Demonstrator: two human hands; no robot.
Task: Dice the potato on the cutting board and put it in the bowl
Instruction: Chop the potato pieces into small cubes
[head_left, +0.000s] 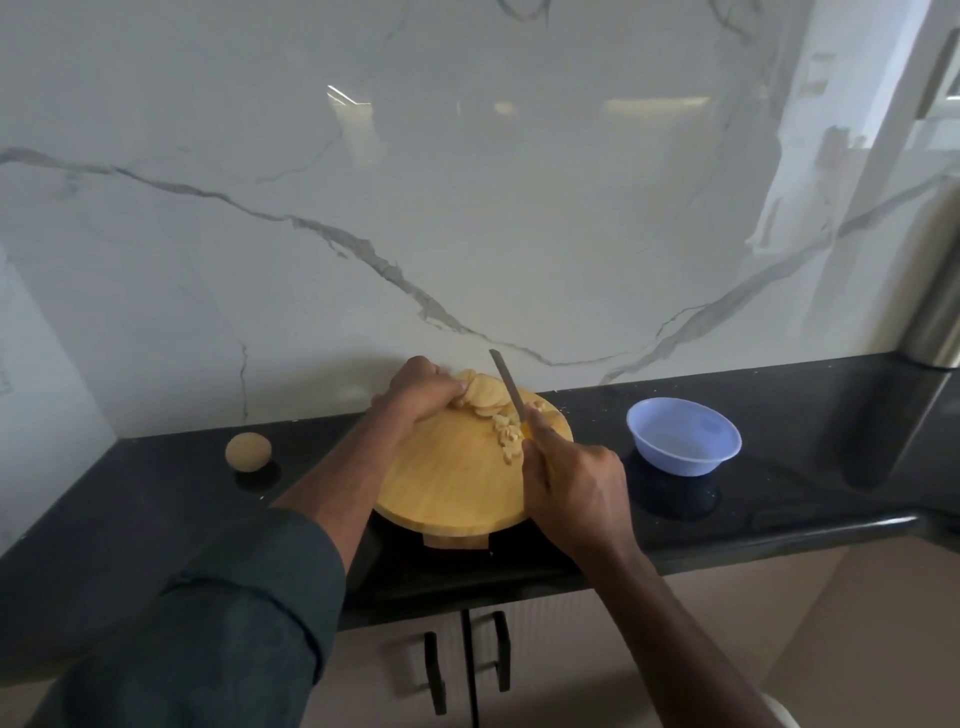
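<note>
A round wooden cutting board (447, 483) lies on the black counter. At its far edge sits a stack of potato slices (485, 396), gripped by my left hand (418, 395) with curled fingers. A small pile of diced potato (509, 436) lies just right of the slices. My right hand (574, 491) grips a yellow-handled knife (506, 382), its blade pointing away from me beside the slices. A light blue bowl (683, 436) stands to the right of the board and looks empty.
A whole unpeeled potato (248, 451) sits on the black counter (130, 525) to the left of the board. A marble wall rises behind. A steel appliance (935, 312) stands at the far right. Cabinet doors with black handles (467, 670) are below the counter edge.
</note>
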